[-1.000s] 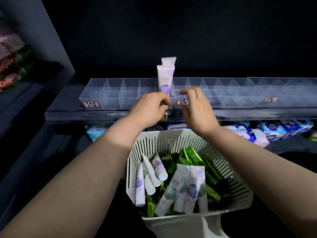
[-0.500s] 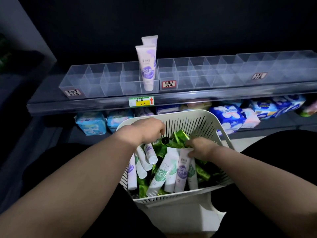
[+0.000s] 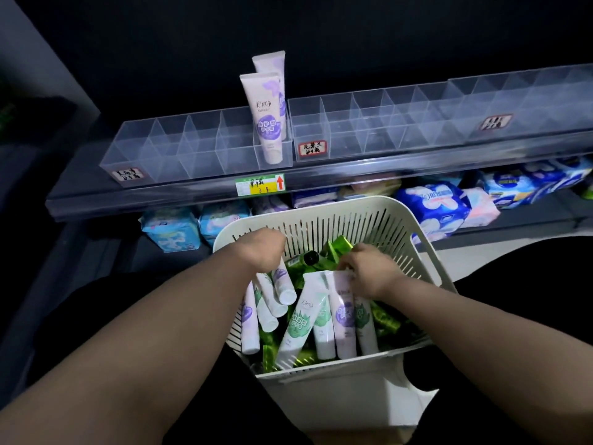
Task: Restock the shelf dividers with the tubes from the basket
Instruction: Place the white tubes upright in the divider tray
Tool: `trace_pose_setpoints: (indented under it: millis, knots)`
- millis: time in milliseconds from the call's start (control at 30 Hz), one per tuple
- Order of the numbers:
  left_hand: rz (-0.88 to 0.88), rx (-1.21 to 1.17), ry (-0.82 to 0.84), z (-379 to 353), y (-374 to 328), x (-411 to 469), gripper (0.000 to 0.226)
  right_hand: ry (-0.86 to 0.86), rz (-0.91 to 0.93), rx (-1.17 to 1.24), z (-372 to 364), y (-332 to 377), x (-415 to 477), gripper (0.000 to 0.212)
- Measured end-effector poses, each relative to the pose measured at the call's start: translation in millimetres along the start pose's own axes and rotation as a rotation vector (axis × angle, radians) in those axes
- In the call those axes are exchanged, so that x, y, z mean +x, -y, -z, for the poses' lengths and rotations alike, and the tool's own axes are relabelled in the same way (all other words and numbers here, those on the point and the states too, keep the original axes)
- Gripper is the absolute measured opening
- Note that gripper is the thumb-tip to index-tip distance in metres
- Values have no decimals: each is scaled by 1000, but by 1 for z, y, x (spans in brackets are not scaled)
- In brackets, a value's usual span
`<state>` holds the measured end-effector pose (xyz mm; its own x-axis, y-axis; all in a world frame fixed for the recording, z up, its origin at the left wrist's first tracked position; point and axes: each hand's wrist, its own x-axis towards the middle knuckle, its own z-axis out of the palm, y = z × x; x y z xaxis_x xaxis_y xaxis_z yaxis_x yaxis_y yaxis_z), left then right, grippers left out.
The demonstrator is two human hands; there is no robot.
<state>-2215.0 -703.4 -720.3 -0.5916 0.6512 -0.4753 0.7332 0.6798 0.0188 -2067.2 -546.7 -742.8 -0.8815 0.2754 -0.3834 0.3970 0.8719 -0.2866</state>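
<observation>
Since both hands sit in the basket [image 3: 353, 223], the tubes lie caps toward you, crimps under your fingers. Left hand [image 3: 260, 252] grips a purple tube [image 3: 284, 281]; right hand [image 3: 367, 273] hold: can't tell. Shelf dividers [image 3: 199, 146] up ahead, left hand nearer.

I count two upright tubes [image 3: 268, 123] in the dividers [image 3: 199, 146], one basket [image 3: 426, 252], about eight white tubes [image 3: 343, 322] inside, three handwritten labels [image 3: 313, 148].

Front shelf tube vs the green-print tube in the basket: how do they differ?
The front shelf tube carries purple print; the green-print tube carries green. The front shelf tube stands upright, cap down, in a divider slot; the green-print tube lies tilted among others in the basket. Both have white bodies and caps.
</observation>
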Motion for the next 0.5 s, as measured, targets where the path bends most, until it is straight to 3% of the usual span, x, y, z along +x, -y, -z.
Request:
trace_pose_setpoints:
  millis: [133, 267, 400, 500]
  knots:
    - [86, -108, 36, -15, -5, 7, 20, 2, 89, -57, -2, 14, -3, 35]
    - [156, -206, 93, -35, -16, 14, 10, 75, 37, 175, 12, 17, -1, 23]
    - [265, -321, 75, -52, -21, 23, 26, -96, 15, 318, 36, 13, 1, 20]
    - [304, -440, 75, -53, -22, 28, 22, -134, 33, 354, 43, 16, 0, 19]
